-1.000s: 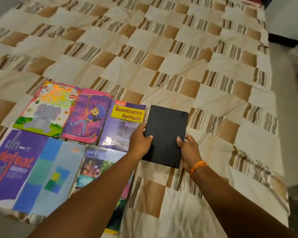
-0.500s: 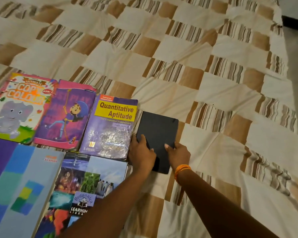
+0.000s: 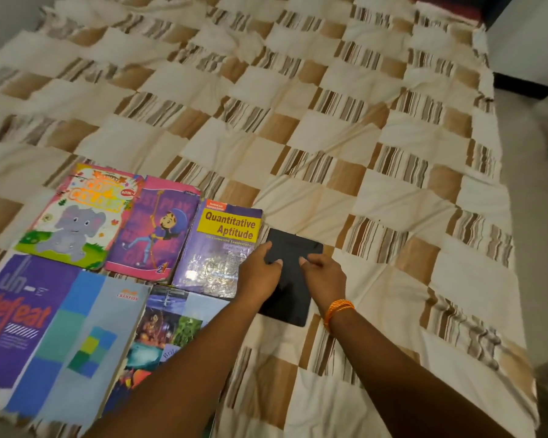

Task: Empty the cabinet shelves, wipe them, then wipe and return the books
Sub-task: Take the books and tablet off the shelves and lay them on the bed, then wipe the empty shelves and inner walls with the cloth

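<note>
Black notebook (image 3: 293, 273) flat on the bedspread (image 3: 377, 172), long axis running away from the person, just right of the Quantitative Aptitude book (image 3: 217, 248); left hand (image 3: 260, 273) and right hand (image 3: 321, 273) rest loosely spread on its cover, equally near

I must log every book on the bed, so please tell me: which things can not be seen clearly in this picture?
All in the head view:
- Black notebook: middle hidden under left hand and right hand.
- Picture book: title covered by the left forearm.
- Purple "undefeat" book: cut by the left edge.
- Small print on Quantitative Aptitude: blurred.
</note>
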Motion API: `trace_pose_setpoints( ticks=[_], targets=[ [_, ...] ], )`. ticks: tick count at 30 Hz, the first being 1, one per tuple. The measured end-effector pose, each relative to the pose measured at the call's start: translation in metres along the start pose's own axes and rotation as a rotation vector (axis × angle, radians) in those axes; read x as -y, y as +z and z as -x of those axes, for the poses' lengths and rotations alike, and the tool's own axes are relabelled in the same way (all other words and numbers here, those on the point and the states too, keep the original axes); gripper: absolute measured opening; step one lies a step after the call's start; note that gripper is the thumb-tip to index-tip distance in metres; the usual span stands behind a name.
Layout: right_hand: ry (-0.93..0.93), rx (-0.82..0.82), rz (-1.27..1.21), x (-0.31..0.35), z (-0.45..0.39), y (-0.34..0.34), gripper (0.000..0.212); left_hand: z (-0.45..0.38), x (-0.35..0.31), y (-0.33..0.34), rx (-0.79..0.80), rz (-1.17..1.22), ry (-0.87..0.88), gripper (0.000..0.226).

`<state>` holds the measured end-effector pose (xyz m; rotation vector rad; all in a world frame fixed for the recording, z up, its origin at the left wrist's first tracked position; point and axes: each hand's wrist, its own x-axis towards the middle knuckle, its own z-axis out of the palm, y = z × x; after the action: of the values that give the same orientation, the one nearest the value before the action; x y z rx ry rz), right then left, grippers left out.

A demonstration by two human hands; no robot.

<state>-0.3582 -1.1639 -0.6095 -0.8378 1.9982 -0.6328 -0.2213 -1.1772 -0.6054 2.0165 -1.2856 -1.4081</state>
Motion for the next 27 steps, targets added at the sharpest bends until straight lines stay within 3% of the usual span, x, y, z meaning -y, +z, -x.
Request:
trace_pose_setpoints(
  ticks=[11, 18, 24, 27],
  targets=[
    [-0.118, 0.110, -0.405, 0.092, 0.142, -0.077, 0.011, 0.143, -0.082, -0.109, -0.145, 0.347, 0.059, 0.044],
    [-0.123, 0.242, -0.513, 0.106, 0.212, -0.087, 0.013, 0.222, -0.075, -0.147, -0.262, 0.508, 0.085, 0.025],
    [-0.123, 0.334, -0.474, 0.114, 0.252, -0.055, 0.022, 0.267, -0.041, -0.181, -0.381, 0.622, 0.022, 0.026],
    [-0.174, 0.398, -0.440, 0.124, 0.275, -0.033, 0.012, 0.287, -0.018, -0.200, -0.436, 0.651, -0.001, 0.018]
  ],
)
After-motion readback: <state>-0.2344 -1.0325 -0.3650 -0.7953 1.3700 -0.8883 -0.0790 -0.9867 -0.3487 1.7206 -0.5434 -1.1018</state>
